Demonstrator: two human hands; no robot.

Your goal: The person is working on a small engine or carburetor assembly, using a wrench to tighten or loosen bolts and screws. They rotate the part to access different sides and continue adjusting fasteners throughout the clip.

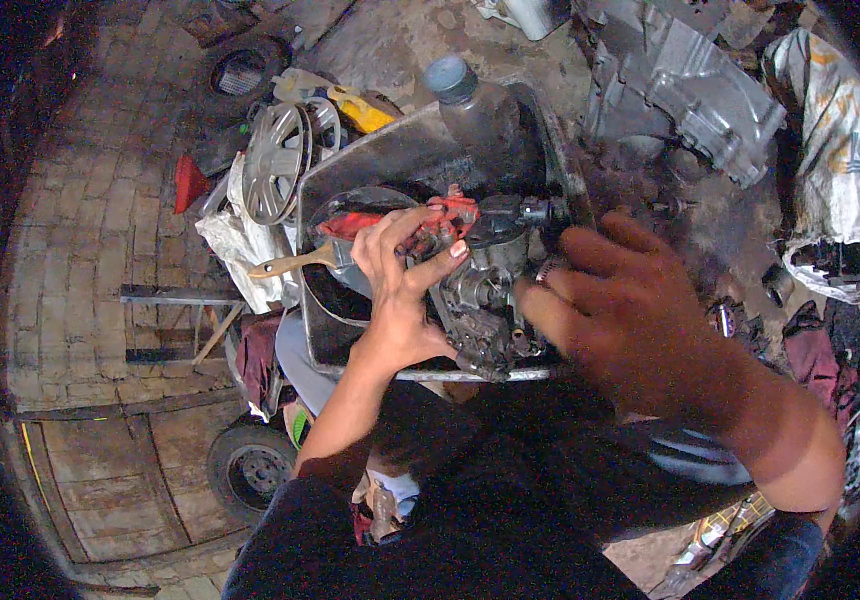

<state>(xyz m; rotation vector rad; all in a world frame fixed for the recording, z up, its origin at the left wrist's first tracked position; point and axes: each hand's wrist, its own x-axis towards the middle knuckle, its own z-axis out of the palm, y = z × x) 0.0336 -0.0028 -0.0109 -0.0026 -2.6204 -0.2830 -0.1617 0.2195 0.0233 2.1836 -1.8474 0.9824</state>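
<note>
My left hand [405,290] grips a greasy metal assembly [490,325], its fingers curled over the red fitting [455,210] on top. A black cylindrical part [515,213] juts rightward from the assembly. My right hand [630,320], slightly blurred, is at the assembly's right side with fingers bent and closed; whatever they hold is mostly hidden. The assembly rests in a dark metal tray [350,162], which also holds a clear bottle [485,125] with a grey lid, a round pan [330,300] and a wooden-handled brush [290,264].
Silver wheel covers [275,160], a yellow container [360,108] and a red funnel [186,180] lie left of the tray. A large cast housing [680,85] and a white sack [825,140] lie to the right. A spare wheel [250,468] sits lower left on the brick floor [80,250].
</note>
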